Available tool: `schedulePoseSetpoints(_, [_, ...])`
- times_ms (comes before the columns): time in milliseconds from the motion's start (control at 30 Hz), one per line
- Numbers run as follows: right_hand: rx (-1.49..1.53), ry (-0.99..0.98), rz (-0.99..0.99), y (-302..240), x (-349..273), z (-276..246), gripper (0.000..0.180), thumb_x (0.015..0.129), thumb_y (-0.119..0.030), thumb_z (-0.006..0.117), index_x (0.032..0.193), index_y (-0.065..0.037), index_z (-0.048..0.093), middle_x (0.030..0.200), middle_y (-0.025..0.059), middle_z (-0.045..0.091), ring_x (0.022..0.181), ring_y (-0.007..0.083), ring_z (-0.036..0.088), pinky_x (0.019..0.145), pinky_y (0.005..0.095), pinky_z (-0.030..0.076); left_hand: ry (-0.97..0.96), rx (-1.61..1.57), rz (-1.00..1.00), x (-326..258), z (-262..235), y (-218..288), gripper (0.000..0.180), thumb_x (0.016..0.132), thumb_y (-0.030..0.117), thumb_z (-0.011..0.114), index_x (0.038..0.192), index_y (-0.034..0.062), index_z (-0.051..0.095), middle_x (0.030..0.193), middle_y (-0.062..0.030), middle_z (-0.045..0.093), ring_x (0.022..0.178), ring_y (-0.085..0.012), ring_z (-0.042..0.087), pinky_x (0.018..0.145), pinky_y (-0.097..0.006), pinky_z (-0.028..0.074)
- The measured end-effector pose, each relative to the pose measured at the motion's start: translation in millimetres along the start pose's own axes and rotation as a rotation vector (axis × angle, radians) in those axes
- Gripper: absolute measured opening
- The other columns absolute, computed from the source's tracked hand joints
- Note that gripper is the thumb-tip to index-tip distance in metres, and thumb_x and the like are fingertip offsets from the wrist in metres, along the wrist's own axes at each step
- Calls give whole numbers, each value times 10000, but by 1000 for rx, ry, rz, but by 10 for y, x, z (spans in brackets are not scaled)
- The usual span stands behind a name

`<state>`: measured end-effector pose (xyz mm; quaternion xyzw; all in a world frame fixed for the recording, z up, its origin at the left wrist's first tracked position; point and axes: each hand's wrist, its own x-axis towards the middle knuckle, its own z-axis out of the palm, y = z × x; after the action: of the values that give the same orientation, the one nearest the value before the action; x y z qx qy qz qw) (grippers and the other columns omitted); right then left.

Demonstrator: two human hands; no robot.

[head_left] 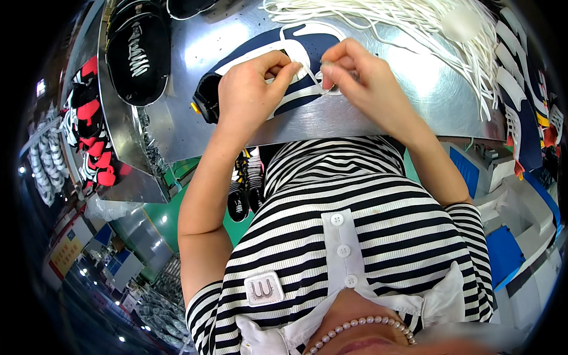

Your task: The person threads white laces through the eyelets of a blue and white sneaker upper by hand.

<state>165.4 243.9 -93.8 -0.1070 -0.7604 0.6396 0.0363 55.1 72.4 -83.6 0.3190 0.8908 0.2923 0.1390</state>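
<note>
A navy and white shoe upper (254,46) lies on the metal table under my hands, its black-lined collar toward the left. A white shoelace (312,76) runs across it between my fingers. My left hand (254,86) is closed over the collar side, thumb and forefinger pinched together at the lace. On the other side, my right hand (364,83) pinches the lace between thumb and fingertips, a little above the upper. The fingers partly cover the eyelet area, so the threading there cannot be made out.
Loose white laces (408,26) are heaped at the table's far right. A black shoe upper (137,59) with white laces lies at the left. More navy and white uppers (518,100) hang off the right edge; red and black ones (94,130) sit beyond the left edge.
</note>
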Motion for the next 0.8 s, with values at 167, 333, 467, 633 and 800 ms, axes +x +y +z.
schedulePoseSetpoints(167, [-119,-22,-57,97,-87,25,129,891,-138,628,923,-16,603,738,107,695,681,253,688,648,338,522,-46,-32,-38,5,-29,85,193,856,207,717,862,14,709,658,-25,637,614,-57,570,598,-215,457])
schedulePoseSetpoints(333, [-304,-102,-43,88,-19,32,130,882,-91,625,934,21,588,758,116,680,689,202,675,642,288,515,-135,-108,-59,10,-41,25,196,839,223,714,891,34,710,737,-45,690,695,-134,655,652,-264,497])
schedulePoseSetpoints(467, [-559,-101,-161,84,55,78,149,841,-95,613,930,21,582,787,170,691,701,349,674,646,439,529,-236,-189,-19,-30,-91,-43,234,801,138,717,997,15,684,883,-105,721,840,-202,702,766,-311,528])
schedulePoseSetpoints(633, [-684,-196,75,-136,203,397,370,783,-47,604,1073,112,438,793,255,673,789,396,692,671,466,556,-139,-31,187,-110,-48,-64,216,803,59,675,1013,10,656,929,-145,699,880,-309,688,772,-364,526])
schedulePoseSetpoints(800, [-556,-185,120,-295,46,110,315,864,-80,500,1113,95,419,777,252,660,733,406,682,593,497,535,-132,-103,285,-18,-42,-97,205,817,-9,646,1022,-13,646,917,-165,652,859,-326,647,778,-373,502])
